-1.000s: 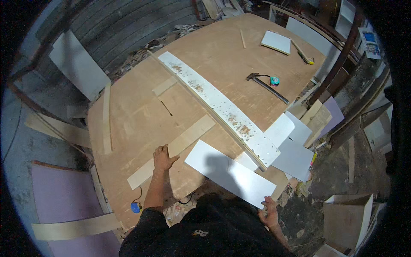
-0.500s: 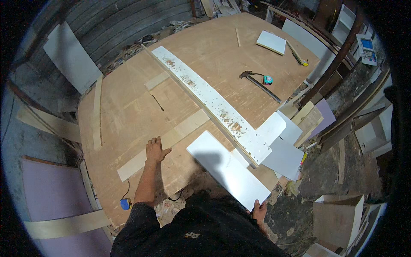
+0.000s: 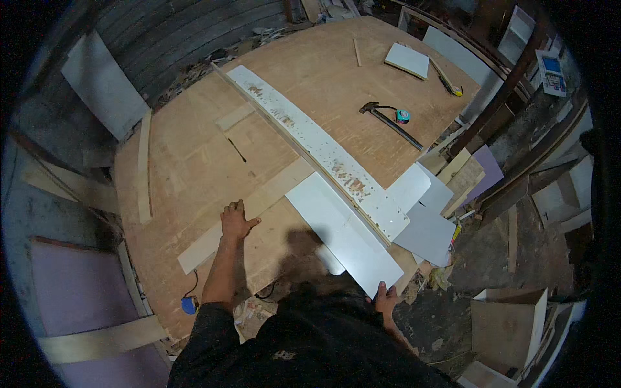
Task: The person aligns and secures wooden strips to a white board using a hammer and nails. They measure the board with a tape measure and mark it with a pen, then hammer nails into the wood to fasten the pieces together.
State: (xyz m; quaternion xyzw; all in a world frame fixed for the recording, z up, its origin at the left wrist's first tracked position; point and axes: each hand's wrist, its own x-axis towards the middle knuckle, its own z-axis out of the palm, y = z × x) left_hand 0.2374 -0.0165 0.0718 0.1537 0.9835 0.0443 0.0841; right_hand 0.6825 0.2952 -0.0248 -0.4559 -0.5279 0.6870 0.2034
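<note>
A glossy white rectangular board (image 3: 349,236) lies slantwise at the near side of the plywood worktop (image 3: 187,161), its long far side close along a wooden-edged strip. My right hand (image 3: 386,299) grips its near right end, thumb and fingers at the edge. Beyond it runs the long white board (image 3: 317,145) with worn, chipped patches and many small holes. My left hand (image 3: 238,221) rests on a pale wooden strip (image 3: 275,187), fingers apart and holding nothing. Part of a smaller white piece (image 3: 330,260) shows by the board's near edge.
A hammer (image 3: 391,126) and a teal tape measure (image 3: 402,116) lie at the right. A blue tape measure (image 3: 189,305) is at the near left corner. White and grey offcuts (image 3: 424,234) are stacked at the right edge. An open wooden box (image 3: 508,326) stands on the floor.
The white board in my right hand has moved away from me, up against the edged strip. My right hand moved with it, uncovering a smaller white piece. My left hand has barely shifted.
</note>
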